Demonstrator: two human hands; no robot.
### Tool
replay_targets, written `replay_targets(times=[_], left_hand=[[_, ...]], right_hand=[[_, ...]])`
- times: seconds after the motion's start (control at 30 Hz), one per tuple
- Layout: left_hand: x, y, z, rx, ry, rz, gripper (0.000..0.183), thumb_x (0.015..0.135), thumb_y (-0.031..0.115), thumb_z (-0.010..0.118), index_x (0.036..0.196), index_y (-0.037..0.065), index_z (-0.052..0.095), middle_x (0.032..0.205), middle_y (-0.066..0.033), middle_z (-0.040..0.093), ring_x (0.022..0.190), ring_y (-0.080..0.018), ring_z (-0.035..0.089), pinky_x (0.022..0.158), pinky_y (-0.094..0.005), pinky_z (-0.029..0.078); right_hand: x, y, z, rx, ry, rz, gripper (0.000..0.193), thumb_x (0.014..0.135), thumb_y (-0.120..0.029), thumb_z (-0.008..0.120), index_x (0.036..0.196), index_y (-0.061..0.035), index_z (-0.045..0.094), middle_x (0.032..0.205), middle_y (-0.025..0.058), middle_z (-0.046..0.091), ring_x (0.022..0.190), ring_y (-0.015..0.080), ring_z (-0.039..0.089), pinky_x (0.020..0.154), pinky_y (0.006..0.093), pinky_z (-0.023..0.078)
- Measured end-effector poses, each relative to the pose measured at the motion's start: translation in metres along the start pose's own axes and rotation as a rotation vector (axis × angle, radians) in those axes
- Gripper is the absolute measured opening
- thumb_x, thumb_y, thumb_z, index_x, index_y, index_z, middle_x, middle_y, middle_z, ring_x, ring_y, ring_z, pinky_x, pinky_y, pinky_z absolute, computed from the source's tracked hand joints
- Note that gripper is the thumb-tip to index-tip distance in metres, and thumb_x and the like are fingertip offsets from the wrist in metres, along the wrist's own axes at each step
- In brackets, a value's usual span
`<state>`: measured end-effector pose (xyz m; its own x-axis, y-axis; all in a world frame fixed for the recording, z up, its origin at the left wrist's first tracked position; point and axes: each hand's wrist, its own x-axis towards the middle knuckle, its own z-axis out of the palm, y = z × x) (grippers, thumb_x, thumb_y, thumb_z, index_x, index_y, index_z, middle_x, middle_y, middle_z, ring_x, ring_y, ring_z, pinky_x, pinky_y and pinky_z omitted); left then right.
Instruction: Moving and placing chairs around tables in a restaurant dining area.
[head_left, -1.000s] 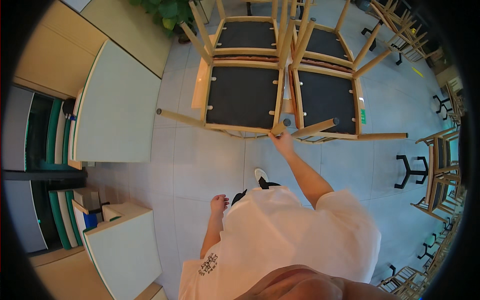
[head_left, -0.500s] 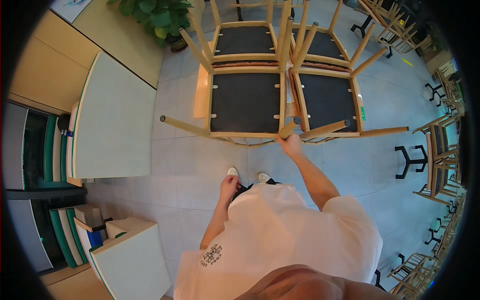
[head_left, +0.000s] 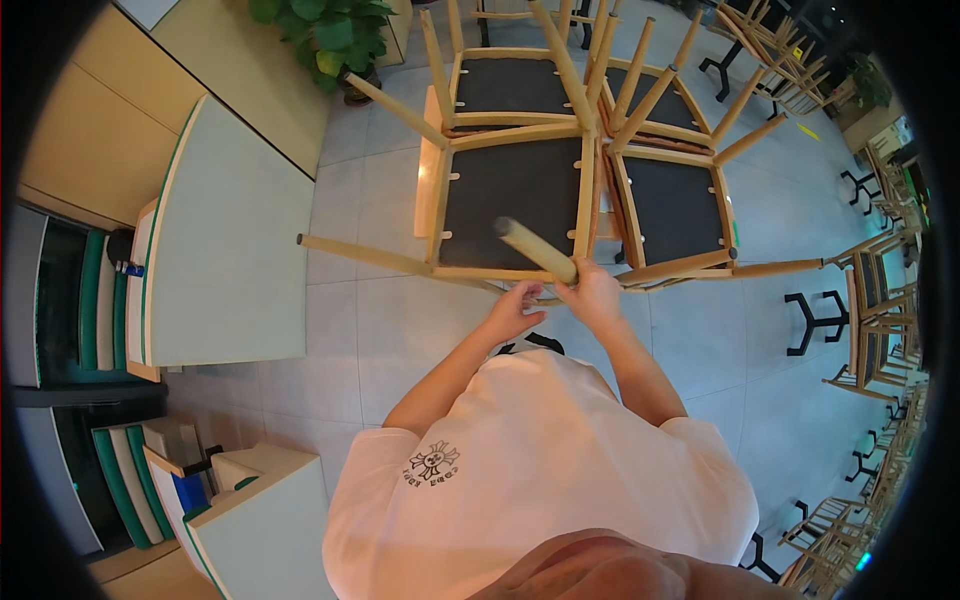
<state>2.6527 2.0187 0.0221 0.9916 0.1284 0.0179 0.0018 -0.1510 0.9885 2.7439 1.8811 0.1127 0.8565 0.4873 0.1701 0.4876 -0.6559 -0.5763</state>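
Several wooden chairs with black seat undersides are turned upside down on a pale wooden table [head_left: 426, 195], legs pointing up. My right hand [head_left: 597, 293] is closed around the base of a leg at the near right corner of the near left chair [head_left: 512, 205]. Beside it my left hand [head_left: 514, 312] is by that chair's lower edge, its fingers apart and curved. Whether those fingertips touch the chair is unclear. Just right of the held chair stands another upturned chair [head_left: 680, 205]. Two more upturned chairs [head_left: 508, 85] are behind these.
White-topped cabinets [head_left: 235, 255] with folders on shelves line the left side. A potted plant [head_left: 335, 35] stands at the far left of the table. To the right, more stacked chairs [head_left: 880, 300] and black table feet [head_left: 816, 322] stand on the grey tiled floor [head_left: 330, 330].
My left hand has risen from in front of my body to the near chair's edge. The near left chair has turned and tilted slightly, its held leg now leaning left. My right hand keeps its grip.
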Motion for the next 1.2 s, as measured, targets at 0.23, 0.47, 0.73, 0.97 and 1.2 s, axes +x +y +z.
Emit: replay_targets(times=[0.23,0.47,0.73,0.97,1.2], left_hand=[[-0.003,0.031,-0.018,0.373,0.162,-0.036,0.042,0.063,0.016,0.071,0.098,0.006,0.051,0.085,-0.0062,0.058,0.076,-0.0209,0.057,0.064,-0.0351,0.044],[0.0,0.06,-0.042,-0.154,0.467,0.222,0.041,0.067,0.017,0.068,0.102,0.002,0.054,0.098,-0.0093,0.059,0.093,-0.0265,0.056,0.083,-0.0347,0.042],[-0.01,0.086,-0.07,-0.245,0.427,0.136,0.049,0.075,0.013,0.065,0.116,-0.001,0.043,0.103,-0.0111,0.056,0.099,-0.0178,0.053,0.088,-0.0301,0.04],[-0.007,0.087,-0.083,-0.485,0.383,-0.042,0.026,0.076,0.002,0.062,0.099,0.001,0.051,0.092,-0.0108,0.059,0.093,-0.0181,0.056,0.086,-0.0296,0.042],[-0.008,0.083,-0.112,-0.559,0.464,-0.037,0.019,0.074,-0.002,0.063,0.087,0.004,0.052,0.089,-0.0111,0.06,0.091,-0.0183,0.058,0.086,-0.0314,0.043]], right_hand=[[0.008,-0.063,0.002,-0.096,-0.152,-0.097,0.033,0.061,-0.029,0.067,0.081,-0.0051,0.059,0.074,0.0128,0.059,0.068,0.0284,0.06,0.057,0.0373,0.047],[0.018,-0.122,0.018,-0.151,-0.082,-0.251,0.028,0.06,-0.026,0.066,0.077,-0.006,0.058,0.071,0.0108,0.059,0.061,0.0277,0.058,0.053,0.0356,0.047],[0.022,-0.154,0.014,-0.089,-0.203,-0.283,0.029,0.067,-0.021,0.064,0.088,-0.0023,0.057,0.083,0.012,0.058,0.076,0.027,0.059,0.063,0.0351,0.048],[-0.027,-0.072,0.004,0.161,0.389,-0.038,0.032,0.079,-0.015,0.06,0.109,-0.005,0.052,0.108,0.0118,0.052,0.09,0.0215,0.054,0.072,0.0306,0.045],[-0.112,0.08,0.043,0.549,0.8,0.928,0.044,0.086,-0.038,0.048,0.111,-0.0021,0.049,0.109,0.0141,0.054,0.107,0.0259,0.047,0.091,0.0373,0.034]])
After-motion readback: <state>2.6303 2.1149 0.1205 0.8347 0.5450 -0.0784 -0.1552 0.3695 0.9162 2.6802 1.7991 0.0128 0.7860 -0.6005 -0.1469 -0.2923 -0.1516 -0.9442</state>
